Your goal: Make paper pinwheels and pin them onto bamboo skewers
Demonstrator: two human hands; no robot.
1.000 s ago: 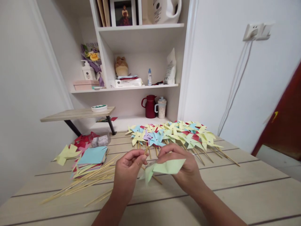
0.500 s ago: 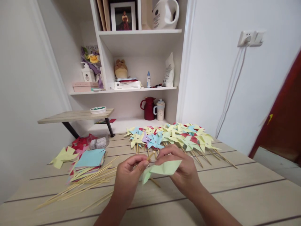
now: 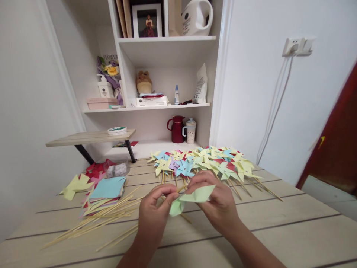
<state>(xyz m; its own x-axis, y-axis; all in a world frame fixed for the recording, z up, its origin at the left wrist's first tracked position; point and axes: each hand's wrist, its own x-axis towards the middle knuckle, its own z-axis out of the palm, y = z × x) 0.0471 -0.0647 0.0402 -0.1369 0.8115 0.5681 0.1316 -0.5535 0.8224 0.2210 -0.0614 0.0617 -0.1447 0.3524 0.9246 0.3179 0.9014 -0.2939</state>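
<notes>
In front of me, over the table, my right hand (image 3: pixel 219 203) is closed on a pale green paper pinwheel (image 3: pixel 200 195), whose blades fold out toward me. My left hand (image 3: pixel 153 210) pinches a thin wooden stick (image 3: pixel 181 188) at the pinwheel's back, between thumb and forefinger. The two hands nearly meet there, and the joint between stick and paper is hidden by fingers. Below the pinwheel another length of stick shows; I cannot tell if it is the same one. Loose wooden sticks (image 3: pixel 92 223) lie left of my left hand.
Finished pinwheels (image 3: pixel 223 165) on sticks spread across the back right of the table. At left are stacked coloured paper squares (image 3: pixel 108 188), a yellow paper pinwheel (image 3: pixel 76 186) and a clear plastic box (image 3: pixel 118 169). A small raised shelf (image 3: pixel 83 137) stands behind them.
The pinwheel has tilted slightly, its right blade rising. The stick's tip, pale between the hands before, now sits lower and closer to my right fingers. Both hands keep their grip.
</notes>
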